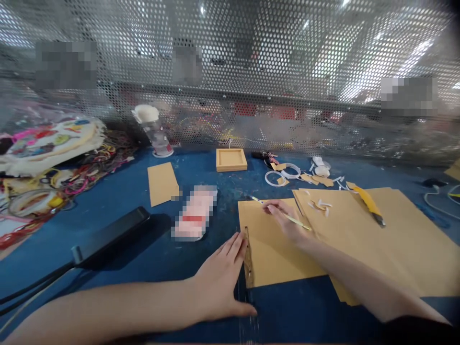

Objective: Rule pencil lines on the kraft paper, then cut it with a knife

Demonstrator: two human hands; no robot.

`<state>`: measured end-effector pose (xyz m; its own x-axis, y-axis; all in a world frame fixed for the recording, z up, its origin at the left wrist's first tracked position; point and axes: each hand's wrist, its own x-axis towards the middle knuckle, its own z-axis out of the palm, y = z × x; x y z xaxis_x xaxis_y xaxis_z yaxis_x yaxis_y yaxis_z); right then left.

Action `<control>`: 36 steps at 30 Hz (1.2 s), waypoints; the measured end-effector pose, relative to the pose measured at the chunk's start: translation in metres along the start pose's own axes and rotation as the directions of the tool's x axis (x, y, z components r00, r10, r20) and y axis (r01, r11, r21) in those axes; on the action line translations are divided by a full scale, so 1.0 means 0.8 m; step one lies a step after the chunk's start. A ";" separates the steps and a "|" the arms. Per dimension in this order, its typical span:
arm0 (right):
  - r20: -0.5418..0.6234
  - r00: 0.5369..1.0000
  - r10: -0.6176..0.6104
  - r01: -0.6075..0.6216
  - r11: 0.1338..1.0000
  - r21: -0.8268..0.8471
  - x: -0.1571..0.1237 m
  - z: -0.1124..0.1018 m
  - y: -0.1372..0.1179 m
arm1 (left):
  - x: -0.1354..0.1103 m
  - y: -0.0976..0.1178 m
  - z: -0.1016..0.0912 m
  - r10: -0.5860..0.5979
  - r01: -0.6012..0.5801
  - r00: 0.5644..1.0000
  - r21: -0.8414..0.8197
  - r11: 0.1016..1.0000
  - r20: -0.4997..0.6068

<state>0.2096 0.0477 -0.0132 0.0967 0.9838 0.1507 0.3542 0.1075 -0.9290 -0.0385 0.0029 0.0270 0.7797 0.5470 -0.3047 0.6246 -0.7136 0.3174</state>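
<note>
My left hand [223, 278] lies flat with its fingers stretched out and thumb apart. Its fingertips press at the left edge of a brown kraft paper sheet [280, 258]. Along that edge runs a narrow clear strip [248, 268] like a transparent ruler, partly beneath my fingers. In my right hand [283, 215] is a slim light-coloured pencil or pen [300, 223], pinched over the upper part of the sheet. One end of it points to the upper left, past the sheet's top edge. I cannot make out whether it touches the paper.
A yellow box cutter [370, 203] rests on a larger kraft paper stack [406, 249] at right. Behind are tape rings [275, 178], paper scraps and a small tan tray [232, 167]. Leftward lie a phone [196, 211], a kraft card [163, 184], a black power strip [111, 235] and tangled cords [82, 184].
</note>
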 end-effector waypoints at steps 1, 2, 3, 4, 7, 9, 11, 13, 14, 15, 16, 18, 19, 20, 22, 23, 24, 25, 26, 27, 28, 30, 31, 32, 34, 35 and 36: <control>0.003 1.000 -0.005 0.005 1.000 0.001 0.000 0.001 0.004 | 0.005 -0.004 -0.005 -0.011 0.011 1.000 -0.001 1.000 0.001; 0.010 1.000 -0.009 0.009 1.000 -0.001 -0.001 0.001 0.006 | 0.011 -0.008 -0.009 -0.022 0.022 1.000 -0.002 1.000 -0.001; 0.018 1.000 -0.012 0.013 1.000 -0.009 -0.002 0.001 0.006 | 0.017 -0.014 -0.013 -0.027 0.027 0.999 -0.003 1.000 -0.018; 0.029 1.000 -0.013 0.013 1.000 -0.016 -0.004 0.000 0.005 | 0.024 -0.020 -0.017 -0.021 0.021 0.999 -0.011 1.000 -0.037; 0.050 0.999 0.001 0.000 0.999 -0.033 -0.006 -0.001 -0.002 | 0.042 -0.038 -0.021 -0.015 0.010 0.993 -0.045 0.999 -0.114; 0.051 0.999 0.019 -0.016 0.999 -0.051 -0.006 0.000 -0.007 | 0.051 -0.048 -0.019 -0.019 0.010 0.987 -0.061 0.998 -0.161; 0.053 0.998 0.023 -0.020 0.998 -0.068 -0.007 0.000 -0.009 | 0.056 -0.054 -0.015 -0.017 0.004 0.981 -0.065 0.998 -0.192; 0.063 0.998 0.015 -0.010 0.997 -0.079 -0.007 0.000 -0.011 | 0.059 -0.058 -0.011 -0.008 -0.004 0.978 -0.058 0.998 -0.208; 0.070 0.998 0.009 -0.003 0.996 -0.087 -0.008 0.000 -0.013 | 0.061 -0.058 -0.009 -0.004 -0.008 0.977 -0.052 0.999 -0.214; 0.077 0.997 0.006 0.001 0.995 -0.099 -0.008 0.000 -0.014 | 0.062 -0.059 -0.008 0.002 -0.012 0.976 -0.045 0.999 -0.219; 0.083 0.997 0.006 0.004 0.994 -0.113 -0.008 0.000 -0.015 | 0.063 -0.059 -0.008 0.006 -0.016 0.974 -0.041 0.999 -0.226; 0.090 0.996 0.009 0.004 0.990 -0.140 -0.009 0.000 -0.017 | 0.066 -0.060 -0.008 0.015 -0.025 0.971 -0.038 0.999 -0.240; 0.089 0.996 0.010 0.003 0.989 -0.148 -0.009 0.000 -0.018 | 0.067 -0.061 -0.008 0.020 -0.030 0.969 -0.038 0.999 -0.247; 0.087 0.996 0.012 0.001 0.988 -0.155 -0.009 0.001 -0.019 | 0.067 -0.061 -0.008 0.023 -0.034 0.968 -0.038 0.999 -0.251; 0.079 0.997 0.014 -0.001 0.987 -0.163 -0.009 0.002 -0.019 | 0.068 -0.062 -0.008 0.028 -0.038 0.967 -0.034 0.999 -0.252; 0.077 0.997 0.013 0.000 0.986 -0.166 -0.009 0.002 -0.018 | 0.068 -0.062 -0.008 0.031 -0.041 0.967 -0.033 0.999 -0.252; 0.076 0.997 0.012 0.001 0.986 -0.167 -0.009 0.003 -0.018 | 0.068 -0.063 -0.008 0.036 -0.045 0.966 -0.032 0.998 -0.255; 0.075 0.997 0.009 0.003 0.986 -0.168 -0.009 0.003 -0.018 | 0.068 -0.063 -0.007 0.041 -0.051 0.965 -0.031 0.998 -0.261; 0.078 0.997 0.006 0.008 0.986 -0.169 -0.009 0.003 -0.017 | 0.068 -0.064 -0.007 0.047 -0.057 0.962 -0.030 0.998 -0.269; 0.082 0.997 0.000 0.015 0.985 -0.172 -0.009 0.003 -0.017 | 0.068 -0.064 -0.007 0.052 -0.063 0.960 -0.029 0.998 -0.276; 0.086 0.996 -0.009 0.024 0.984 -0.175 -0.009 0.003 -0.017 | 0.068 -0.064 -0.007 0.055 -0.065 0.958 -0.027 0.998 -0.281; 0.100 0.995 -0.030 0.048 0.981 -0.185 -0.010 0.002 -0.018 | 0.067 -0.064 -0.007 0.053 -0.061 0.960 -0.021 0.998 -0.275; 0.109 0.993 -0.040 0.060 0.979 -0.193 -0.010 0.002 -0.018 | 0.067 -0.064 -0.008 0.049 -0.056 0.962 -0.018 0.998 -0.268; 0.117 0.992 -0.051 0.074 0.977 -0.201 -0.010 0.002 -0.019 | 0.067 -0.063 -0.009 0.045 -0.051 0.964 -0.015 0.999 -0.262; 0.138 0.988 -0.069 0.098 0.971 -0.218 -0.011 0.001 -0.020 | 0.067 -0.062 -0.010 0.036 -0.040 0.968 -0.011 0.999 -0.250; 0.147 0.986 -0.074 0.106 0.969 -0.224 -0.011 0.001 -0.021 | 0.067 -0.062 -0.011 0.033 -0.036 0.969 -0.010 0.999 -0.246; 0.151 0.985 -0.079 0.113 0.967 -0.228 -0.012 0.001 -0.023 | 0.066 -0.062 -0.011 0.029 -0.033 0.969 -0.010 0.999 -0.244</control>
<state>0.2013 0.0365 0.0021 -0.0733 0.9825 0.1711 0.5658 0.1823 -0.8041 -0.0276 0.0714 0.0033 0.7847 0.6162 -0.0669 0.5992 -0.7265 0.3362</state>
